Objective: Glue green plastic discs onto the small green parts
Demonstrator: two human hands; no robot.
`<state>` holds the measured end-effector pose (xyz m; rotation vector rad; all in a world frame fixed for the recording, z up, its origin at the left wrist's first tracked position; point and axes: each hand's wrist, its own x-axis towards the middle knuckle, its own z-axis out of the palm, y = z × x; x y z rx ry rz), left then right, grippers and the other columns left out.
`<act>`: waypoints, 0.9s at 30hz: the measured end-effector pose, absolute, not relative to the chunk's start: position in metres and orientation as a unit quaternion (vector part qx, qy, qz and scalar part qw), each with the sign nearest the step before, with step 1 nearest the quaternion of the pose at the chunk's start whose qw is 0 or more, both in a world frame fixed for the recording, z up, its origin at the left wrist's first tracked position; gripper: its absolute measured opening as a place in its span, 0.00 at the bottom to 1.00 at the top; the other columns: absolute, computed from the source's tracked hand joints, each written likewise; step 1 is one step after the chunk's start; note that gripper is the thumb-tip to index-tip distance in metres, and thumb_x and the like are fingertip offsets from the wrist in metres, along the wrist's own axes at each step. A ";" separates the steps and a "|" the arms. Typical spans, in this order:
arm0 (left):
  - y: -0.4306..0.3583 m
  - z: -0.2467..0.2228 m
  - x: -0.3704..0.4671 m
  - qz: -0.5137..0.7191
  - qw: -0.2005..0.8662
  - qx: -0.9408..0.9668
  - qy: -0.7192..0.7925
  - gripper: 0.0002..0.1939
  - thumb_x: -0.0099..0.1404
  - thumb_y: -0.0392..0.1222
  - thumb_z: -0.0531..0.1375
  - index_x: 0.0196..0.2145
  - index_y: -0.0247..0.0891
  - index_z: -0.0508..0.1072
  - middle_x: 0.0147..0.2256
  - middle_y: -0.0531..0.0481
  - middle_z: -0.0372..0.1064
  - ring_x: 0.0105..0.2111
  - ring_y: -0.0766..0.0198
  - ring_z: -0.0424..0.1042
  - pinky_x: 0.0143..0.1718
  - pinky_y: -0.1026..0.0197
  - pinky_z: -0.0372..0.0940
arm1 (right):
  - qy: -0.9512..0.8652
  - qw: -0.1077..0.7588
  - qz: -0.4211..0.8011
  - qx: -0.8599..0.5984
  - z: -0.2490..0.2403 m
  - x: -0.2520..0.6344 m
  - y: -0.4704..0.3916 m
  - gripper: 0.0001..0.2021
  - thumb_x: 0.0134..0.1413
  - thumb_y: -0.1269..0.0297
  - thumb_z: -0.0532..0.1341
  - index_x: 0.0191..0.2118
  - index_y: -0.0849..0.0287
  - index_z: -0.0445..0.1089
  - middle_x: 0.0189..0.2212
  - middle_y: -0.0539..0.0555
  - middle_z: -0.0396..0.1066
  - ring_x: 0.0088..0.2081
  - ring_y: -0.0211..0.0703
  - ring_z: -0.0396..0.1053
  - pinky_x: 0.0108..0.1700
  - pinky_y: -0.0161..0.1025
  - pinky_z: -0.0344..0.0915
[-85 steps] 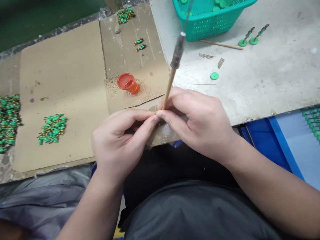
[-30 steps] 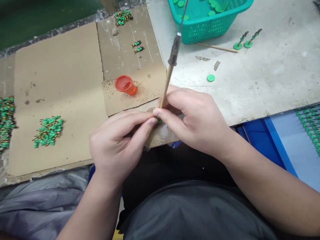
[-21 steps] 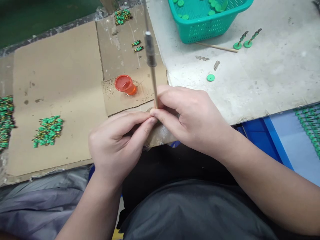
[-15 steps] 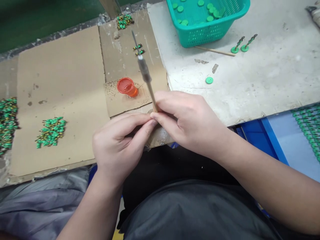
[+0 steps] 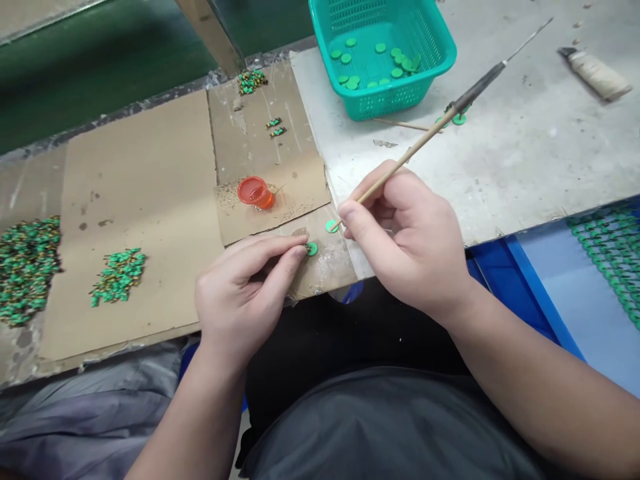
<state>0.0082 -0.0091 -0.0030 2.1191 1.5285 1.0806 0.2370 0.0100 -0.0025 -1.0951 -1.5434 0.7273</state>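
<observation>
Just off the fingertips of the left hand (image 5: 250,287), at their right, lies a small green disc (image 5: 312,249); thumb and forefinger are pinched together at its edge, and a dark bit shows there, though whether they grip it or the disc I cannot tell. A wooden stick (image 5: 395,168) is grasped by the right hand (image 5: 410,240) between thumb and fingers, its dark sleeve and thin metal needle slanting up and away to the right, its lower tip over a second disc (image 5: 330,225) on the bench (image 5: 500,167), between the two hands. Both forearms reach in from the near side, knuckles up, the right fingers more loosely curled. Beyond the left hand stands a red cup (image 5: 254,192) on cardboard; farther off, a teal basket (image 5: 390,107) holds more green discs.
</observation>
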 end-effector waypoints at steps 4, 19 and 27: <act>-0.009 -0.001 0.009 0.380 0.161 0.733 0.540 0.08 0.76 0.38 0.72 0.45 0.52 0.91 0.45 0.54 0.90 0.45 0.58 0.89 0.47 0.59 0.81 | -0.635 0.527 0.330 -0.458 -0.005 0.243 0.008 0.07 0.76 0.67 0.66 0.41 0.52 0.73 0.38 0.51 0.80 0.38 0.45 0.80 0.42 0.43 0.80; -0.010 0.002 0.006 0.405 0.204 0.707 0.543 0.08 0.75 0.37 0.72 0.45 0.51 0.91 0.44 0.52 0.89 0.42 0.59 0.87 0.43 0.59 0.80 | -0.682 0.517 0.296 -0.424 -0.007 0.245 0.008 0.05 0.75 0.72 0.66 0.45 0.54 0.79 0.44 0.53 0.85 0.44 0.46 0.83 0.51 0.45 0.80; -0.015 0.023 -0.005 0.476 0.264 0.693 0.473 0.17 0.72 0.28 0.68 0.45 0.51 0.91 0.41 0.53 0.88 0.42 0.61 0.86 0.43 0.60 0.80 | -0.638 0.548 0.314 -0.440 -0.009 0.247 -0.002 0.03 0.75 0.68 0.67 0.46 0.52 0.79 0.40 0.51 0.84 0.36 0.45 0.84 0.38 0.43 0.79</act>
